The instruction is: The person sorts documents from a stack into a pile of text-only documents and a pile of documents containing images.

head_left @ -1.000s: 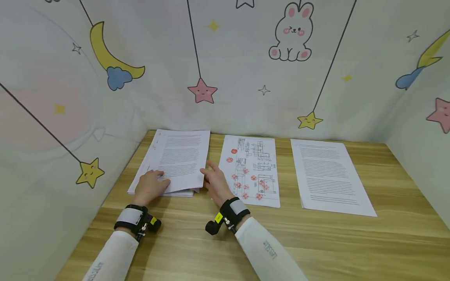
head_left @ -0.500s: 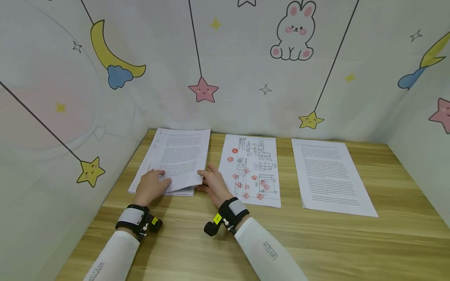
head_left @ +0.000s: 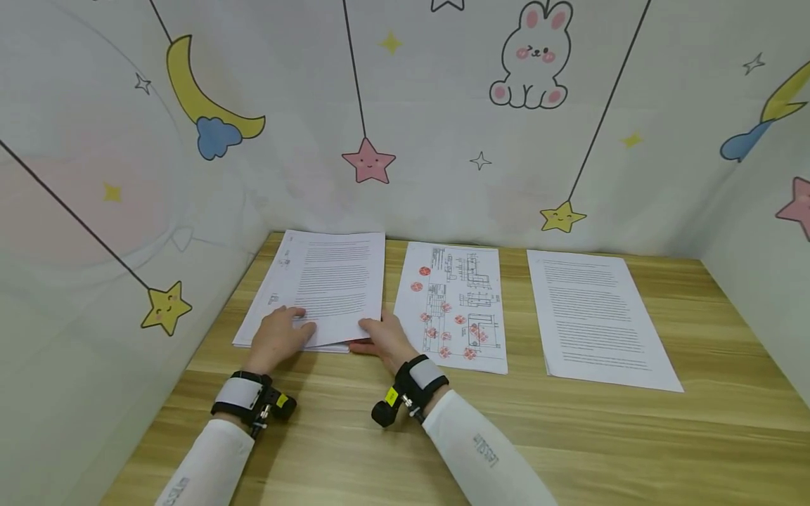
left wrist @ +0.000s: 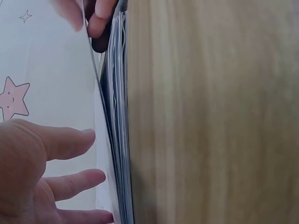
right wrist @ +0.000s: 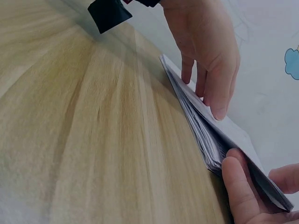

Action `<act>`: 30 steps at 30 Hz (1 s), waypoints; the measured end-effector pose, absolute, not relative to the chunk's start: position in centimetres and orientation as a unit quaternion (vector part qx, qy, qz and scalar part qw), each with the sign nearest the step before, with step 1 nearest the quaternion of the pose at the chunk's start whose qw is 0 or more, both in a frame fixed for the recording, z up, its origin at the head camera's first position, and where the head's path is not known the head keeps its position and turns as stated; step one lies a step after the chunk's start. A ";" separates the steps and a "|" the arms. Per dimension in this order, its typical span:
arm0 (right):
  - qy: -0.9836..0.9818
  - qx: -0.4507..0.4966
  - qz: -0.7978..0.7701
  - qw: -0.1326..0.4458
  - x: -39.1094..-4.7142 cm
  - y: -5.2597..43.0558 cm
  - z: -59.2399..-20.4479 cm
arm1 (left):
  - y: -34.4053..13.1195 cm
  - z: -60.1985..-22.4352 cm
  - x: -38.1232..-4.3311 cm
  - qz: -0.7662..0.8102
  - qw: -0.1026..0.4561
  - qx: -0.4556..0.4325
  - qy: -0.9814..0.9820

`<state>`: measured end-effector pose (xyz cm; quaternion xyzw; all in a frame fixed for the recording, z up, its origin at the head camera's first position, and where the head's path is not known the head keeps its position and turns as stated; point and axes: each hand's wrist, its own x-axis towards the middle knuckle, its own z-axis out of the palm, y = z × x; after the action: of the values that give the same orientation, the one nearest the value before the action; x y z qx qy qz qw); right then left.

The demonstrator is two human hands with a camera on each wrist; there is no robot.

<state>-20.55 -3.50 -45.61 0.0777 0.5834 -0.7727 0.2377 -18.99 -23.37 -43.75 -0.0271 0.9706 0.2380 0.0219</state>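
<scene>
A stack of printed paper lies at the table's far left, with a text sheet on top. My right hand pinches the near right corner of that sheet, thumb above and fingers underneath. In the right wrist view the corner stands lifted off the page edges, and the fingers reach into the gap. My left hand rests on the near left part of the stack with its fingers extended. Seen from the left wrist, its fingertips lie at the stack's near edge.
Right of the stack lies a technical drawing with red stamp marks. Another text sheet lies farther right on the wooden table. A white wall cloth with cartoon prints closes off the back and sides.
My right hand has shifted slightly nearer and now has the sheet's corner between thumb and fingers. The top sheet has slid a little to the right. My left hand stays on the stack.
</scene>
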 end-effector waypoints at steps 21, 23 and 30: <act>0.572 0.039 -0.790 0.215 -20.1 -0.3 -44.3 | -24.1 -42.9 -19.3 0.385 0.019 -0.105 0.917; 0.569 0.038 -0.791 0.220 -20.1 0.3 -44.1 | -24.1 -42.6 -19.3 0.415 0.024 -0.110 0.903; 0.565 0.015 -0.793 0.228 -19.9 1.9 -44.0 | -23.9 -42.3 -19.5 0.552 0.077 -0.126 0.821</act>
<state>-19.90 1.92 -43.96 0.0153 0.5651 -0.7926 0.2285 -19.52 -23.92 -42.25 -0.1260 0.8207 0.5520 0.0767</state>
